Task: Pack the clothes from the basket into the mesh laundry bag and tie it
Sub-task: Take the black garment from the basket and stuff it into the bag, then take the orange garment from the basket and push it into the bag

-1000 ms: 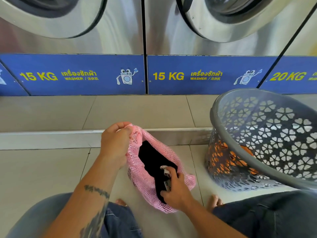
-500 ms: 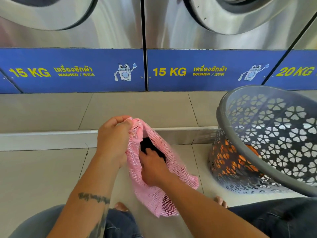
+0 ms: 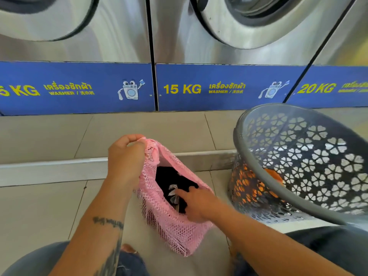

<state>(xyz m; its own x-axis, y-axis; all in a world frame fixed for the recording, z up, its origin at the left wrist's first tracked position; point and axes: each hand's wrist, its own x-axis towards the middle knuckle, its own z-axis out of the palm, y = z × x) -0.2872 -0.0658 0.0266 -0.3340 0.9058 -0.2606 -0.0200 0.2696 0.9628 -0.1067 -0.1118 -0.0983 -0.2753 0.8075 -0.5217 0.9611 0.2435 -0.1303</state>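
On the tiled floor before a row of steel washers with blue "15 KG" panels (image 3: 199,88), a seated person works with a pink mesh laundry bag (image 3: 175,222) held between the knees. The left hand (image 3: 124,158) pinches the gathered rim at the top of the bag, fingers curled round the bunched mesh, holding the mouth up and open. The right hand (image 3: 196,203) sits at the lower edge of the mouth, its index finger extended onto a black garment (image 3: 173,178) that lies inside the bag with a pale, crumpled label or tag showing on it; the remaining fingers are turned under and partly hidden, so whether they hold cloth cannot be told. Just to the right, a grey plastic laundry basket with flower-shaped cut-outs (image 3: 298,156) stands tilted toward the person, near the bag but apart from it. Orange clothing (image 3: 251,188) shows through the perforated wall and above the near rim, so the basket is not yet emptied. Judgement: packing is partly done. At least one dark item is in; the orange load remains to be moved across. The bag looks slack with room to spare. No drawstring is visibly pulled and the mouth is wide open, so the tying is wholly ahead.
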